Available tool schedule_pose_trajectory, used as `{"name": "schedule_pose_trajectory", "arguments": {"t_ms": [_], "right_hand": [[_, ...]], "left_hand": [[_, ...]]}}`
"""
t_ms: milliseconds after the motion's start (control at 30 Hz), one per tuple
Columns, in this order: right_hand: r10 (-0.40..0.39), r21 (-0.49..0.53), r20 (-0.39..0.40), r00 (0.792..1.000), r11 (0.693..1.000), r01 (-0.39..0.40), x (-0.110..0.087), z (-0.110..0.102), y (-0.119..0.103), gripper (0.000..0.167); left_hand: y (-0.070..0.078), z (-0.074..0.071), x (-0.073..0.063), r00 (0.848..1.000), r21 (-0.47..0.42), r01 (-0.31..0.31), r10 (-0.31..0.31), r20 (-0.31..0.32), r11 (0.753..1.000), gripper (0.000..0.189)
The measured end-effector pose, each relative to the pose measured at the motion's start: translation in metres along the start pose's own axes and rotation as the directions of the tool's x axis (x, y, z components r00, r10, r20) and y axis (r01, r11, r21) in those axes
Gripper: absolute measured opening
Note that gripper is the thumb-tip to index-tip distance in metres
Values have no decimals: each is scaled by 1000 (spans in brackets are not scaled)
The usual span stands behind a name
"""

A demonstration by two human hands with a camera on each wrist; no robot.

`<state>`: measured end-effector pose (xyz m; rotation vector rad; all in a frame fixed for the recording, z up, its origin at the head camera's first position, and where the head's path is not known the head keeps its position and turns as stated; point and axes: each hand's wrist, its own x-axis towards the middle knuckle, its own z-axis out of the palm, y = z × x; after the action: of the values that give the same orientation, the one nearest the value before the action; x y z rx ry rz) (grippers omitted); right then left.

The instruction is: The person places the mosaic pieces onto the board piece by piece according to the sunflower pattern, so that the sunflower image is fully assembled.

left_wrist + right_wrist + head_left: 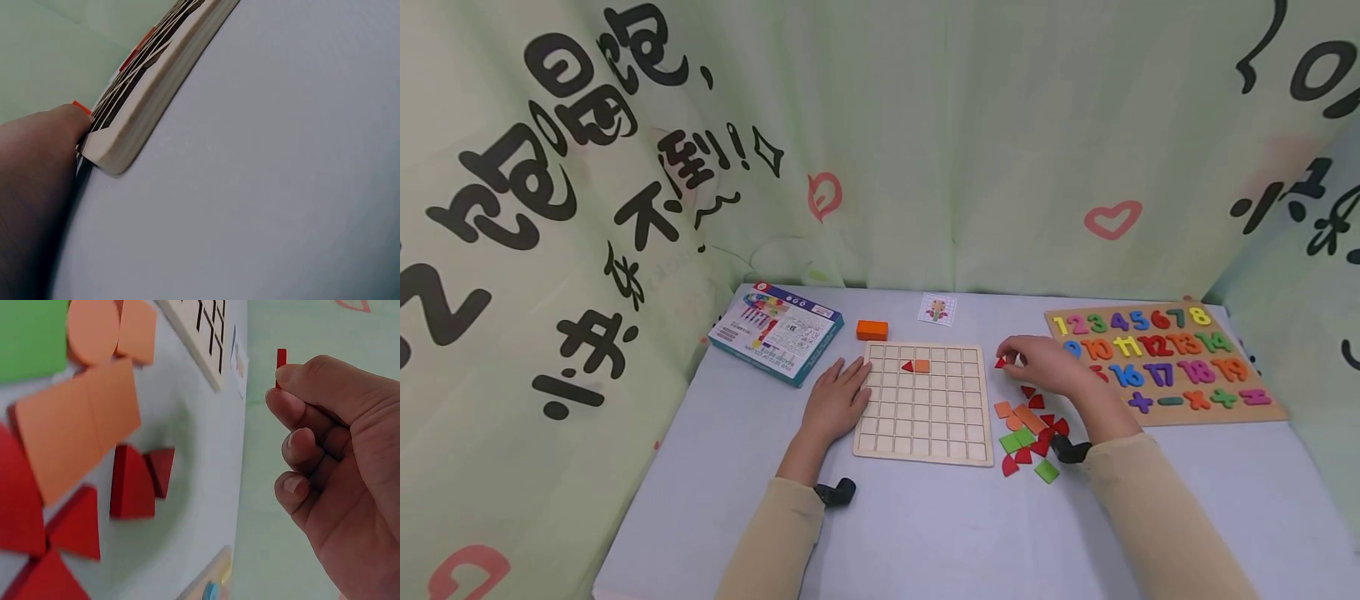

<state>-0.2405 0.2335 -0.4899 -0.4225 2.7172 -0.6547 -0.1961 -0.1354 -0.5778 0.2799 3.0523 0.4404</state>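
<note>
A wooden grid board (925,417) lies on the table, with a red triangle (907,367) and an orange square (922,367) side by side in its upper part. My left hand (837,398) rests at the board's left edge, fingers extended; the left wrist view shows only part of it against the board's corner (119,150). To the right of the board, my right hand (1041,364) pinches a small red block (281,365) between thumb and index finger, seen edge-on in the right wrist view. Below that hand lie loose red, orange and green blocks (1028,419).
Behind the board are a stack of orange blocks (872,331) and a small pattern card (937,309). A teal-edged box (777,330) lies at the back left. A wooden number board (1172,400) lies on the right, partly behind my right arm. A printed curtain (970,150) hangs behind the table.
</note>
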Motion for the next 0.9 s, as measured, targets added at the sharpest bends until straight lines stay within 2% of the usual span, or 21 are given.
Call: {"name": "schedule_pose_trajectory", "arguments": {"t_ms": [200, 367, 533, 733, 900], "right_hand": [[-18, 40, 50, 999, 999, 16, 16, 9, -17, 33], [-60, 17, 50, 997, 998, 59, 29, 19, -32, 28], [-62, 28, 62, 996, 998, 60, 41, 30, -44, 24], [-63, 39, 74, 995, 997, 60, 53, 41, -53, 16], [-108, 25, 64, 992, 994, 107, 61, 48, -56, 15]], "left_hand": [[-1, 2, 1, 1000, 4, 5, -5, -1, 1000, 57], [-2, 2, 1, 1000, 1, -2, 2, 12, 1000, 59], [-2, -1, 1, 999, -16, -17, 17, 33, 1000, 66], [-3, -3, 1, 999, -33, -25, 26, 46, 999, 77], [-4, -4, 1, 998, -48, -31, 33, 45, 998, 80]]}}
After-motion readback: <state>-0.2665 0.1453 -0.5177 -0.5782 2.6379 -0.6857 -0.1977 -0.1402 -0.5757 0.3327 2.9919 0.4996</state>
